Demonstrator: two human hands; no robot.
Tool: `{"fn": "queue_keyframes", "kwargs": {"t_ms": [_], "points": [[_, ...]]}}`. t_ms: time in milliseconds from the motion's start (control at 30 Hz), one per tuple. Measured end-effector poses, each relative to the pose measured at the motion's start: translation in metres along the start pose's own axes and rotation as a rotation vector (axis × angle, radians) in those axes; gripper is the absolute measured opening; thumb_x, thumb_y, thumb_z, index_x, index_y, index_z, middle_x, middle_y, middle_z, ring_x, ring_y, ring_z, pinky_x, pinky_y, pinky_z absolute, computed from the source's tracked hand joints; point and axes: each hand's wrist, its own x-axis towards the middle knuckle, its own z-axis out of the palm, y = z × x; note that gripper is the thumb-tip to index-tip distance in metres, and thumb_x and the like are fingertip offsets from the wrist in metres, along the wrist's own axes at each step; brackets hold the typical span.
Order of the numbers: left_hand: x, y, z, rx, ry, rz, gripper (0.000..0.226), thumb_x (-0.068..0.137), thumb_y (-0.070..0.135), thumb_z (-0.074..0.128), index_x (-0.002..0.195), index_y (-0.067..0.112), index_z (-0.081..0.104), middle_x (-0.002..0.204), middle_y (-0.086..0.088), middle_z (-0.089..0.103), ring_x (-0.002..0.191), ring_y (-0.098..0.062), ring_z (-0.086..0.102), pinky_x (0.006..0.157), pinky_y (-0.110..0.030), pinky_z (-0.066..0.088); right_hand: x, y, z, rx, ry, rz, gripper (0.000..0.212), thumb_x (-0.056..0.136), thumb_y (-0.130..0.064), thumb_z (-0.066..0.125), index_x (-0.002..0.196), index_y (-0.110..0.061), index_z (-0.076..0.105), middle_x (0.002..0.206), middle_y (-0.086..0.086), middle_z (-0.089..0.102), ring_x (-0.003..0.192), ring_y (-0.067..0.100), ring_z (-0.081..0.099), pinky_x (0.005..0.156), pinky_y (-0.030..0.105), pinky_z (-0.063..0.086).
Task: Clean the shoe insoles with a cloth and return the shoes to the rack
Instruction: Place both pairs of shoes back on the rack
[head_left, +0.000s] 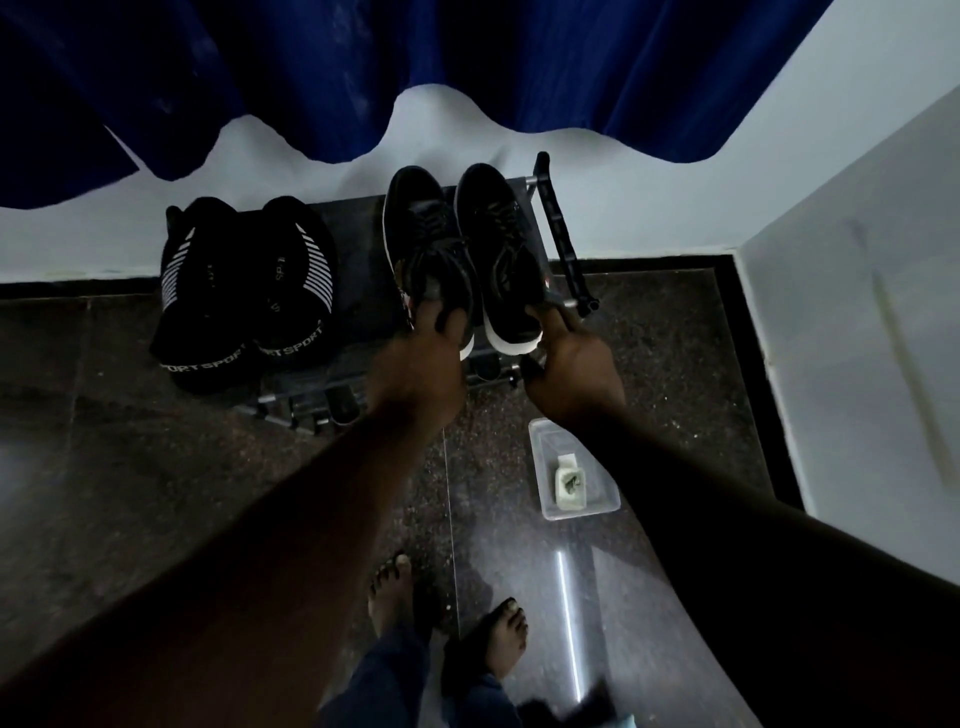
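The left black white-soled lace-up sneaker (431, 244) is gripped at its heel by the left hand (421, 364), and the right black white-soled sneaker (498, 244) at its heel by the right hand (571, 369). Both are held side by side, toes toward the wall, over the right end of the dark metal shoe rack (563, 234); whether they rest on it cannot be told. 2 black striped sport shoes (244, 291) are seen at its left end. A clear plastic tray (608, 499) is set on the dark stone floor (156, 467) nearby.
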Motion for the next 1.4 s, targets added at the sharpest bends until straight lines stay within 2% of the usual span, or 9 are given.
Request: {"fn": "queue_keyframes", "kwargs": {"t_ms": [100, 233, 367, 633, 733, 967, 1133, 1267, 1400], "points": [[-0.016, 0.008, 0.0, -0.001, 0.02, 0.021, 0.077, 0.084, 0.021, 0.075, 0.149, 0.028, 0.034, 0.154, -0.005, 0.028, 0.111, -0.039, 0.061, 0.077, -0.047, 0.057, -0.015, 0.002, -0.008, -0.052, 0.031, -0.018, 0.059, 0.083, -0.016, 0.075, 0.138, -0.009, 0.056, 0.137, 0.014, 0.059, 0.099, 0.043, 0.069, 0.075, 0.041, 0.054], [-0.032, 0.019, -0.004, 0.027, 0.017, 0.118, 0.069, 0.087, 0.023, 0.071, 0.147, 0.026, 0.038, 0.147, -0.004, 0.034, 0.112, -0.037, 0.061, 0.075, -0.045, 0.057, -0.032, -0.002, -0.018, -0.077, 0.013, -0.05, 0.059, 0.085, -0.016, 0.072, 0.14, -0.013, 0.054, 0.141, 0.012, 0.058, 0.099, 0.042, 0.069, 0.074, 0.044, 0.057], [-0.043, 0.025, -0.009, 0.07, 0.009, 0.19, 0.058, 0.087, 0.019, 0.068, 0.141, 0.022, 0.049, 0.141, -0.004, 0.048, 0.112, -0.037, 0.064, 0.076, -0.048, 0.059, -0.042, -0.005, -0.027, -0.065, 0.03, -0.076, 0.043, 0.084, -0.015, 0.068, 0.127, -0.013, 0.063, 0.121, 0.013, 0.068, 0.089, 0.041, 0.071, 0.067, 0.043, 0.057], [-0.068, 0.042, -0.022, 0.098, -0.035, 0.274, 0.033, 0.086, 0.017, 0.064, 0.119, 0.021, 0.062, 0.118, -0.002, 0.065, 0.108, -0.035, 0.066, 0.082, -0.046, 0.055, -0.099, 0.005, -0.045, -0.103, -0.052, 0.048, 0.022, 0.083, -0.028, 0.057, 0.1, -0.02, 0.07, 0.101, 0.006, 0.073, 0.082, 0.038, 0.071, 0.065, 0.044, 0.058], [-0.078, 0.051, -0.029, 0.093, -0.054, 0.284, 0.029, 0.09, 0.014, 0.062, 0.118, 0.022, 0.063, 0.119, -0.002, 0.067, 0.109, -0.036, 0.067, 0.085, -0.045, 0.055, -0.117, 0.002, -0.049, -0.092, -0.078, 0.105, 0.014, 0.084, -0.024, 0.065, 0.096, -0.021, 0.071, 0.101, 0.004, 0.074, 0.084, 0.036, 0.071, 0.067, 0.044, 0.058], [-0.096, 0.047, -0.038, 0.023, -0.142, 0.317, 0.037, 0.093, 0.014, 0.059, 0.129, 0.023, 0.062, 0.124, -0.006, 0.068, 0.115, -0.037, 0.065, 0.093, -0.048, 0.052, -0.15, -0.02, -0.043, -0.072, -0.135, 0.185, 0.011, 0.088, -0.022, 0.068, 0.098, -0.023, 0.068, 0.102, -0.001, 0.072, 0.1, 0.033, 0.067, 0.071, 0.038, 0.057], [-0.105, 0.037, -0.051, 0.077, -0.158, 0.295, 0.02, 0.091, 0.015, 0.059, 0.109, 0.019, 0.067, 0.116, -0.007, 0.07, 0.109, -0.037, 0.068, 0.087, -0.046, 0.055, -0.156, -0.032, -0.043, -0.081, -0.162, 0.176, 0.013, 0.088, -0.022, 0.068, 0.101, -0.021, 0.07, 0.107, 0.004, 0.072, 0.094, 0.033, 0.069, 0.074, 0.037, 0.057], [-0.113, 0.027, -0.06, 0.115, -0.165, 0.287, 0.022, 0.092, 0.015, 0.058, 0.112, 0.02, 0.066, 0.116, -0.007, 0.07, 0.108, -0.037, 0.068, 0.086, -0.046, 0.056, -0.155, -0.044, -0.048, -0.092, -0.166, 0.167, 0.01, 0.09, -0.021, 0.068, 0.1, -0.02, 0.071, 0.104, 0.003, 0.073, 0.099, 0.034, 0.068, 0.072, 0.035, 0.055], [-0.119, 0.025, -0.066, 0.143, -0.192, 0.283, 0.03, 0.092, 0.012, 0.056, 0.12, 0.021, 0.065, 0.119, -0.009, 0.07, 0.113, -0.038, 0.066, 0.089, -0.048, 0.055, -0.153, -0.053, -0.05, -0.128, -0.194, 0.196, 0.012, 0.092, -0.025, 0.065, 0.101, -0.02, 0.071, 0.106, 0.007, 0.073, 0.091, 0.034, 0.07, 0.074, 0.041, 0.059]]}}
